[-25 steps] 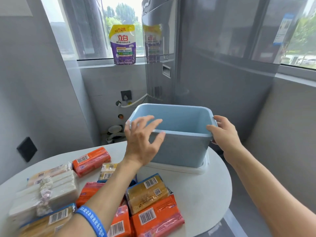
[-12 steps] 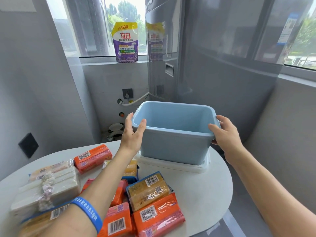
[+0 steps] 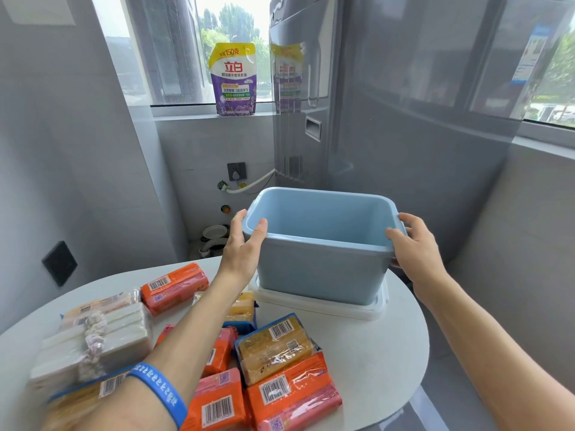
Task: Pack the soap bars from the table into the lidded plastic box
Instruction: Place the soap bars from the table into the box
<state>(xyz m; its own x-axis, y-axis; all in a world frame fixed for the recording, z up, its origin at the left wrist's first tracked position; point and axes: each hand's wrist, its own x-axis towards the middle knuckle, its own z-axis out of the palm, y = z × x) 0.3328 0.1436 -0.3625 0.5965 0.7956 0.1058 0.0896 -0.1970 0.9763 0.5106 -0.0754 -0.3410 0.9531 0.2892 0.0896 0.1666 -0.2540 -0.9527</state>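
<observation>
An empty light-blue plastic box [image 3: 320, 269] stands on its white lid [image 3: 314, 304] at the far right of the round white table [image 3: 373, 362]. My left hand [image 3: 244, 248] grips the box's left rim, thumb over the edge. My right hand [image 3: 413, 247] holds the right rim and handle. Several wrapped soap bars lie on the near left of the table: an orange one [image 3: 174, 287] at the back, a yellow one [image 3: 273, 346] in the middle, an orange one [image 3: 292, 396] in front, and a bundle of white bars [image 3: 93, 340] at the left.
A tall grey appliance [image 3: 373, 104] stands behind the table. A purple detergent pouch [image 3: 233, 79] sits on the window sill. A wall socket and white hose [image 3: 245, 181] lie below it. The table's right edge drops to the floor.
My left hand moved from hovering open near the box's front to closing on its left rim. The right hand has kept its hold on the right rim.
</observation>
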